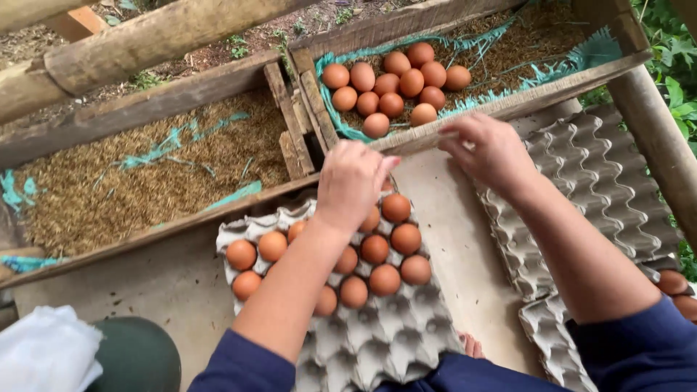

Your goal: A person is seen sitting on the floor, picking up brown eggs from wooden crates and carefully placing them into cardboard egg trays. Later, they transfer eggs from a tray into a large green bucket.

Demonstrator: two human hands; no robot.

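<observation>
My left hand hovers over the far end of a grey pulp egg tray, fingers curled down at the tray's top cells; whether an egg is in it is hidden. Several brown eggs fill the tray's far rows. My right hand reaches toward the wooden rail of the right nest box, fingers bent, palm hidden. Beyond the rail lies a cluster of brown eggs on husk bedding and teal netting.
The left nest box holds only husks and teal scraps. A stack of empty pulp trays lies at the right, with a few eggs at its far edge. A wooden post stands right; white cloth sits bottom left.
</observation>
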